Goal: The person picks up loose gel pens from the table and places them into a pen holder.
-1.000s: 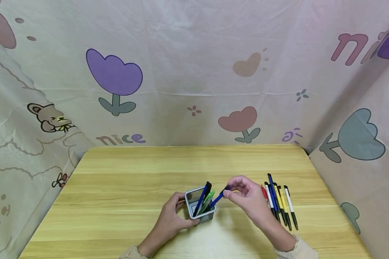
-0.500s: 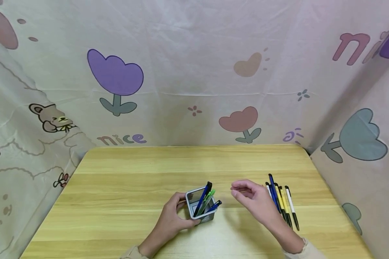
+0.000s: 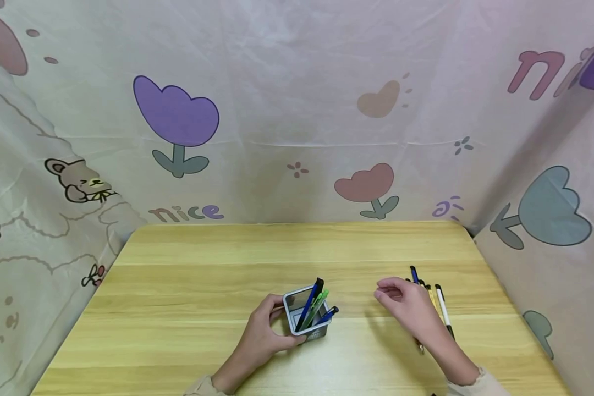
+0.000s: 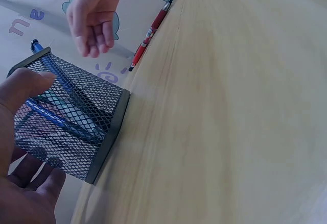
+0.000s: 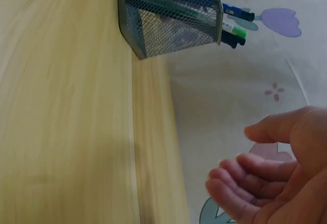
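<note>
A square mesh pen holder stands on the table, gripped by my left hand with the thumb on its near side and the fingers round the far side. Inside it lean several pens: a blue pen, a green pen and another blue pen at the right rim. My right hand hovers between the holder and the loose pens, holding nothing, its fingers loosely bent. In the right wrist view its thumb and fingertips are apart. It partly hides the loose pens, among them a white pen.
A yellow pen and the tip of a blue pen show beyond the right hand. In the left wrist view a red pen lies on the wooden table. A printed cloth hangs behind and at both sides.
My right hand let go of a blue pen, which dropped into the holder, then moved right over the loose pens. The left hand has kept its grip on the holder.
</note>
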`<state>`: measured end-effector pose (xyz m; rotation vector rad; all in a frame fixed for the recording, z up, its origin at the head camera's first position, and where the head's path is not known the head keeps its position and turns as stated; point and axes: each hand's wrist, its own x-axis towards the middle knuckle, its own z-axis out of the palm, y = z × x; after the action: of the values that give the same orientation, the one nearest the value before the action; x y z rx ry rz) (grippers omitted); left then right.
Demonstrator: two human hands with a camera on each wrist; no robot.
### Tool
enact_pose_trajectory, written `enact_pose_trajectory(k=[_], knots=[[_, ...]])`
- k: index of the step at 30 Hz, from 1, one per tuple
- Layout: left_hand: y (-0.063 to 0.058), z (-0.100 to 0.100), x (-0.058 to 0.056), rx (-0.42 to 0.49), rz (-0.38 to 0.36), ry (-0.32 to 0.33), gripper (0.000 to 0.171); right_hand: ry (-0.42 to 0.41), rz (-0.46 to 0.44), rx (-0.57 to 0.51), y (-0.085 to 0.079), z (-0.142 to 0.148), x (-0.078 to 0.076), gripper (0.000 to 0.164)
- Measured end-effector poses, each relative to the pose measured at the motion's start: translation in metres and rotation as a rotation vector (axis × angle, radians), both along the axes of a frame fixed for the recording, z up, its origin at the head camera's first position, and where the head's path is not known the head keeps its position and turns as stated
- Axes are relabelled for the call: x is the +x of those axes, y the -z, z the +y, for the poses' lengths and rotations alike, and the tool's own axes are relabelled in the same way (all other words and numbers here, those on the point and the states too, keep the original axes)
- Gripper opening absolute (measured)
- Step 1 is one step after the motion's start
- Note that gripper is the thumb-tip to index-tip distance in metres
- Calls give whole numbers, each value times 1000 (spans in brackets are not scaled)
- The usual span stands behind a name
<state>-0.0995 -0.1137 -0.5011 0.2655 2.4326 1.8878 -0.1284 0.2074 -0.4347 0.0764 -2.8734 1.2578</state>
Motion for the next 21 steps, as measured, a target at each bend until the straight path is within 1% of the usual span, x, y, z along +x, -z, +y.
enact_pose_trajectory(k=[4,11,16,21], knots=[[1,0,0,-3,5,-1,73,14,-33,81,1,8,0,36],[1,-1,0,3,2,-2,72,25,-86,169,6,24,-5,46],[1,0,1,10,0,-5,71,12,-117,220,8,33,-9,48],[1,0,1,15,0,-8,73,26,-129,268,10,38,-11,48]])
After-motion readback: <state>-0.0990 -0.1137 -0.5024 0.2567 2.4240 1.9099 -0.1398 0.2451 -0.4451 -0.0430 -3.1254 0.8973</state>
